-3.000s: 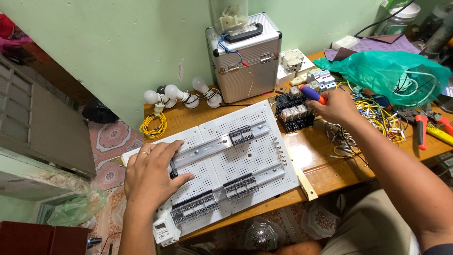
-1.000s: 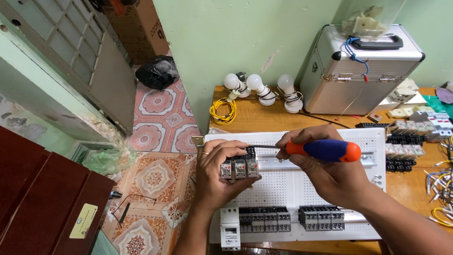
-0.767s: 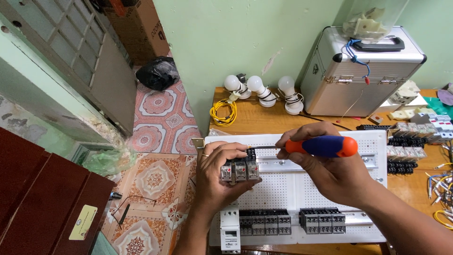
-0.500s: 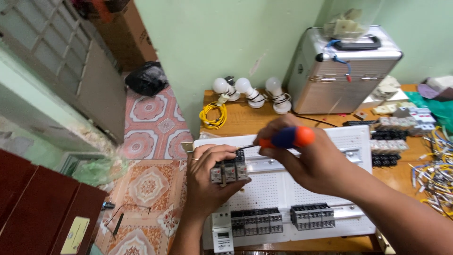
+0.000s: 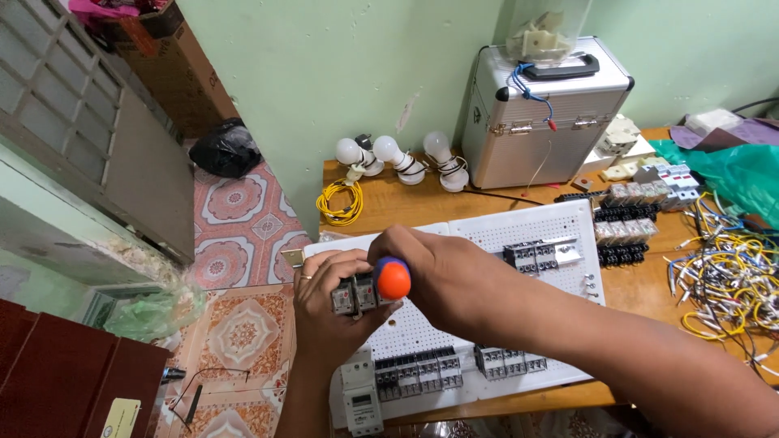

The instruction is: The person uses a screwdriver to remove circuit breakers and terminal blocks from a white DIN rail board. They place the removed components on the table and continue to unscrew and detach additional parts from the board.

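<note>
1. The breakers [image 5: 355, 296] sit at the left end of the board's [image 5: 519, 231] upper rail, near the desk's [image 5: 422, 212] left edge; the left hand [image 5: 329, 304] closes its grip around them.
2. The right hand [image 5: 438, 272] grips a screwdriver [image 5: 393, 278], its orange butt facing the camera.
3. Judged: this block is being fastened; other blocks [image 5: 531, 255] already sit on the rails, and loose parts [image 5: 625, 235] and wires [image 5: 730, 276] wait at right.
4. Hidden: the screwdriver tip, the screws, and the rail under the hands.

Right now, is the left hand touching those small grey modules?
Touching. The head view shows the left hand with its fingers wrapped around the grey modules.
</note>
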